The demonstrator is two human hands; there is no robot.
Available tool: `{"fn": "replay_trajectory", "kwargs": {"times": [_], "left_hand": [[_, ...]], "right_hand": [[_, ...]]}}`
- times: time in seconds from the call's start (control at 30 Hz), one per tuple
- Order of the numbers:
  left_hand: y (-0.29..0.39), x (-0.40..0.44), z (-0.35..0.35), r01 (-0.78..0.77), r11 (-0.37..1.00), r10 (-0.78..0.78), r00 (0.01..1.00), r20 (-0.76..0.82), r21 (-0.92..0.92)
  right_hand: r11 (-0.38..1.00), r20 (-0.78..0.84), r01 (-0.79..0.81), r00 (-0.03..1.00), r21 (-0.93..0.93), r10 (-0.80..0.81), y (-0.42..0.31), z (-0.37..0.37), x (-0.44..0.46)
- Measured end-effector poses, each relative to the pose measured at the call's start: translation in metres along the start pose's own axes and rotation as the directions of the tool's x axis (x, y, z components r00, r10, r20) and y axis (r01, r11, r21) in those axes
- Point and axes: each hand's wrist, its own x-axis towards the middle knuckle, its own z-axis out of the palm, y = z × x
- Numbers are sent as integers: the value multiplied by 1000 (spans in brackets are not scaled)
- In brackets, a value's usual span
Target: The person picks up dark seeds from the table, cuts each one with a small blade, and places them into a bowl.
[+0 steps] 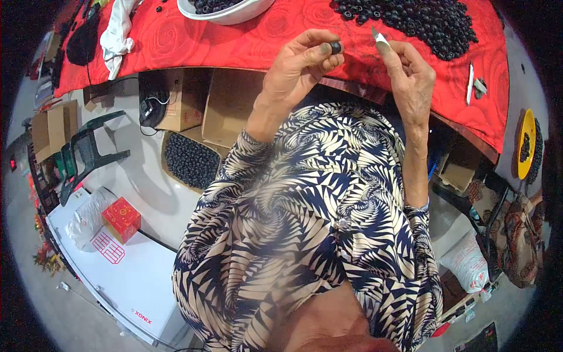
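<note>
Black piece (left fingers hide part).

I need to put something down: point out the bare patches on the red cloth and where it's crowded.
Bare red cloth lies between the white fabric and the white bowl; a smaller patch lies between the right hand and the white strip. Beyond the right hand, heaped black pieces crowd it.
</note>
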Motion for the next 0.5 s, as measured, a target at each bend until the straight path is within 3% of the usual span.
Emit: {"fn": "replay_trajectory", "kwargs": {"times": [0.5], "left_hand": [[2,-8,9,-21,998,26,997,-72,67]], "right_hand": [[1000,137,-2,991,3,2,-12,0,-16]]}}
